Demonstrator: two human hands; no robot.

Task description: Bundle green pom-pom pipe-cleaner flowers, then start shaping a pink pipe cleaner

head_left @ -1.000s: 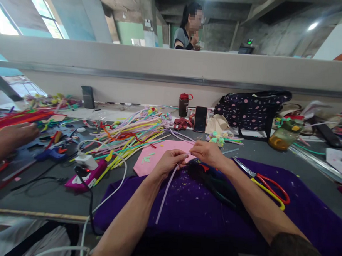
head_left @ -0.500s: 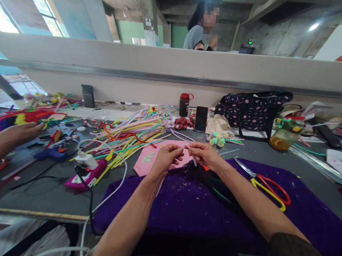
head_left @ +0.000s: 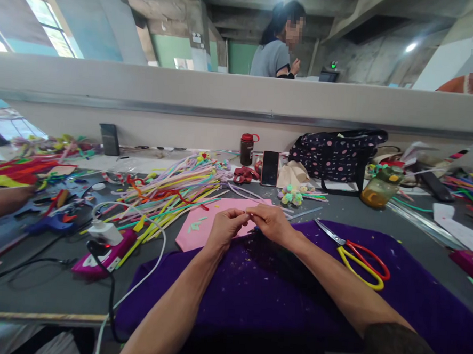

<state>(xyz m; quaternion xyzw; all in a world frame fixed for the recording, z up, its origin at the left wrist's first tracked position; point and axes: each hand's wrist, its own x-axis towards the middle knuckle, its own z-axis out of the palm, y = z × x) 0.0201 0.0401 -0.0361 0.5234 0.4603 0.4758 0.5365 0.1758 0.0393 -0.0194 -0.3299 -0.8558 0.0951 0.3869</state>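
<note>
My left hand (head_left: 227,227) and my right hand (head_left: 271,222) meet fingertip to fingertip above the pink mat's edge. Both are closed in a pinch. A tiny pale piece of pipe cleaner (head_left: 248,214) shows between the fingertips, most of it hidden by them. The pink mat (head_left: 188,235) lies behind my left hand, with several short pale-green pieces (head_left: 195,225) on it. Under my forearms a purple cloth (head_left: 249,295) is spread, dotted with small scraps. Scissors (head_left: 352,253) with red and yellow handles rest on the cloth, right of my right hand.
A pile of coloured pipe cleaners (head_left: 175,189) lies left of the mat. Nearby are a magenta power strip (head_left: 103,257) with cables and a blue tool (head_left: 51,223). Behind stand a bottle (head_left: 246,151), phone (head_left: 269,168), bag (head_left: 335,161) and jug (head_left: 382,188). A co-worker's arm (head_left: 4,203) reaches in at left.
My hands have come together, fingertips now touching, and the pale strip seen in my right hand is mostly covered. The co-worker's hand has shifted left. The view has tilted slightly.
</note>
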